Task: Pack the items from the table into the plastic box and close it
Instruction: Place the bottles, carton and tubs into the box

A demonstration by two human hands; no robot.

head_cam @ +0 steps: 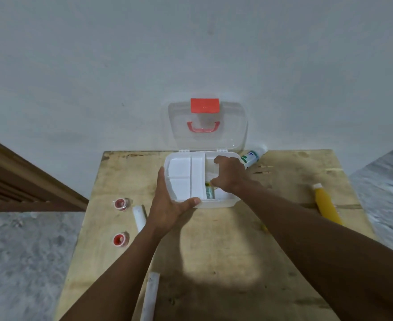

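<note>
With the left hand (pixel 167 205) clamped on the near-left corner of the open white plastic box (pixel 223 201) at the table's (pixel 214 251) far edge, the right hand (pixel 230 176) – fingers curled inside, contents hidden – should settle its item low, clear of the white divided tray (pixel 186 177).

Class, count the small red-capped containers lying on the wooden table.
2: one red-capped container left of the box, another nearer the camera, both beside the left hand. Others may be hidden.

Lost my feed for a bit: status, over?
Left hand steadies plastic box, lid open. Right hand reaching inside. Yellow tube, two red-capped jars unpacked. Nothing blocking.
</note>
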